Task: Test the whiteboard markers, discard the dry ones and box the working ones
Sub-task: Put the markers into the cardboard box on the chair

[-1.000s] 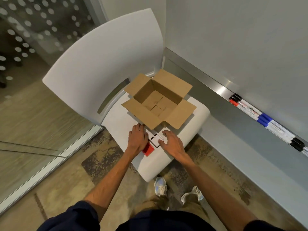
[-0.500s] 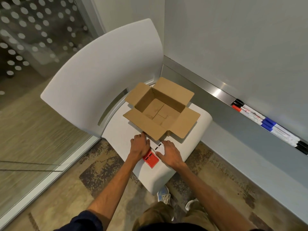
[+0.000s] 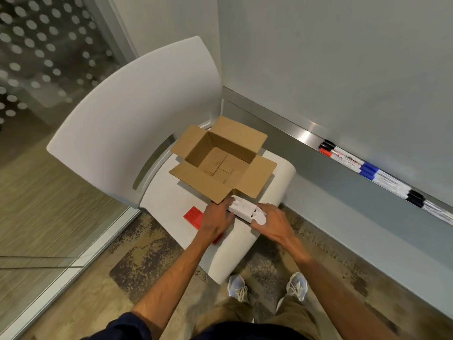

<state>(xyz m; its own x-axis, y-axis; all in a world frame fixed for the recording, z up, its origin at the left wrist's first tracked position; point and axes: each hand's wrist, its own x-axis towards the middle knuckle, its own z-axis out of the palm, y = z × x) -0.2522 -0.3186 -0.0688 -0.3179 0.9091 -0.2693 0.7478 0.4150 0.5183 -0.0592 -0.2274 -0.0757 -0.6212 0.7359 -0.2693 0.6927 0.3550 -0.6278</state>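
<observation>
An open cardboard box (image 3: 221, 161) stands on the seat of a white chair (image 3: 171, 200), its inside bare. Just in front of the box both my hands hold a white tray-like insert (image 3: 245, 208). My left hand (image 3: 217, 218) grips its left end, and my right hand (image 3: 273, 223) grips its right end with curled fingers. A red flat packet (image 3: 193, 215) lies on the seat to the left of my left hand, partly under it. Several whiteboard markers (image 3: 370, 169) with black, red and blue caps lie in a row on the whiteboard ledge at the right.
The whiteboard (image 3: 343, 69) fills the wall at the right, its metal ledge (image 3: 304, 137) running down to the right. A glass wall (image 3: 36, 69) stands to the left of the chair. My shoes (image 3: 267, 287) are on the carpet just below the seat's front edge.
The white insert has come out of the red packet and now sits in both hands further right. The red packet stays on the seat at the left. The camera has tilted.
</observation>
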